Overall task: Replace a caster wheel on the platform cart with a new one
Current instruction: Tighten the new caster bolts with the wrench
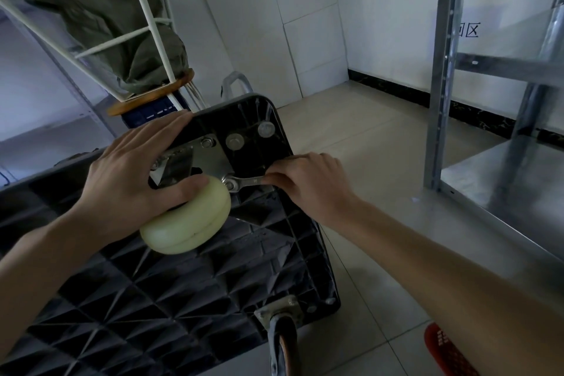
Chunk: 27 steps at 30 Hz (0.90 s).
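The platform cart lies upside down on the floor, ribbed underside facing me. My left hand rests over the pale caster wheel, thumb pressing its top, fingers straight across the metal bracket. My right hand has its grip pinched on a wrench, whose head sits on a bolt just beside the wheel.

Left hand lies flat, fingers extended, thumb pressing sideways. Right hand is curled, apparently pinching with fingertips. Both forearms bare.
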Motion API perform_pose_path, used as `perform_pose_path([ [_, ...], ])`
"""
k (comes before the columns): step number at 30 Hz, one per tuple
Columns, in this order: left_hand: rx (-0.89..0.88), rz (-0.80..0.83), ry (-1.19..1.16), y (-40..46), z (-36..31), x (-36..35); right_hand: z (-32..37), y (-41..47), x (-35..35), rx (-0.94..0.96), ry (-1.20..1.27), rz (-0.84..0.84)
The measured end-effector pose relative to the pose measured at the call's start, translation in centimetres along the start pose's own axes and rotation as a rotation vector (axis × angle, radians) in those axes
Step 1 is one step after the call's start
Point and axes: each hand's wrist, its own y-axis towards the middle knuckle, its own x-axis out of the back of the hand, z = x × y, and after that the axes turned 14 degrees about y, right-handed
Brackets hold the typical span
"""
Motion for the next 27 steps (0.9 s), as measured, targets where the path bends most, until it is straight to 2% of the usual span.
perform_pose_path([
  [10,0.001,0.011,-0.003,0.0,0.0,0.2,0.6,-2.3,-2.5,-0.188,0.168,-0.152],
  [15,0.017,0.028,0.006,-0.1,-0.2,0.7,1.2,-2.5,-2.5,-0.170,0.167,-0.167],
  [21,0.017,0.061,0.015,0.0,-0.3,0.8,1.1,-2.0,-1.3,-0.095,0.059,-0.027],
  [27,0.026,0.062,0.008,0.1,-0.5,0.7,0.4,-0.3,3.7,0.055,-0.118,0.059],
])
